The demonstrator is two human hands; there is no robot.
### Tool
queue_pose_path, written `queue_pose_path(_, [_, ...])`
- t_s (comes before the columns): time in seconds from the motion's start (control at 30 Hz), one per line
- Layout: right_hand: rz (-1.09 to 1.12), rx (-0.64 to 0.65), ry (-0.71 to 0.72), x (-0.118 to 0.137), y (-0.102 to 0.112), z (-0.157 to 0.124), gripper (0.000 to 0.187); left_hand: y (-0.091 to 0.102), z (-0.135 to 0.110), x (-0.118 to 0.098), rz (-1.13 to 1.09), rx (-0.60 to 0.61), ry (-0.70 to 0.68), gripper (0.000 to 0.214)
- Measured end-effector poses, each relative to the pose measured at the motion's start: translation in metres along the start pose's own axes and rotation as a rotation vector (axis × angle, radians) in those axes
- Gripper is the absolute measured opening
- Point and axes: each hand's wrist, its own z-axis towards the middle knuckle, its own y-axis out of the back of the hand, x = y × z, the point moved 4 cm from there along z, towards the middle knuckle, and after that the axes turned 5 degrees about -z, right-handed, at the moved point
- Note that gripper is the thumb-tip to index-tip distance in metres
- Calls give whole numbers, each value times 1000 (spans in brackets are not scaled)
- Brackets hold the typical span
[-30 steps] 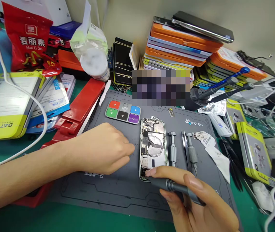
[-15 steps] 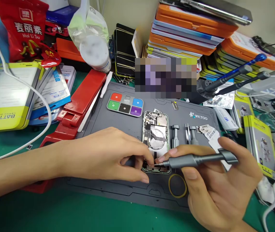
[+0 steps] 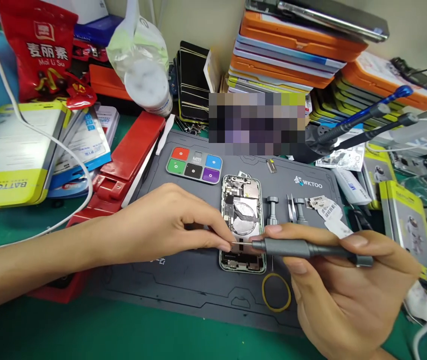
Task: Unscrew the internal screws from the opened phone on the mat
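Note:
Held level in my right hand (image 3: 352, 285) is a grey screwdriver (image 3: 288, 247), its thin tip pointing left. My left hand (image 3: 175, 220) has thumb and forefinger pinched together right at that tip. Whatever sits between these fingertips is too small to make out. Below the tip, an opened phone (image 3: 245, 215) lies face up on the grey work mat (image 3: 194, 295), its inner boards and a round coil showing. The screwdriver and fingers cover part of its lower half. A yellow rubber band (image 3: 276, 310) rests by the phone's lower right corner.
Beyond the phone lies a coloured magnetic tray (image 3: 193, 165). Tweezers (image 3: 292, 207) and another screwdriver (image 3: 272, 210) are to its right. A red stapler-like tool (image 3: 132, 155) stands at left, near a white cable (image 3: 57, 142). Stacked orange boxes (image 3: 296, 35) rise behind.
The screwdriver tip has come up from the phone's bottom edge. My left fingers have moved up with it and closed into a pinch at the tip.

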Motion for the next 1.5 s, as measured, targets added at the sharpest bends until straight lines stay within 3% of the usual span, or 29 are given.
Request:
queue_pose_path(0.3, [206,31,-86,-5,-6,1,36,2,-3,-1,-20,-22,-113,17])
queue_pose_path(0.7, [260,66,-115,-6,-7,4,32,-1,-3,1,-24,-4,-151,15])
queue_pose_path(0.93, [247,75,-317,-7,-8,-4,26,-5,-2,5,8,23,-191,13])
queue_pose_path(1.5, [365,84,-314,-9,-12,-1,23,-7,-3,8,29,42,-216,14])
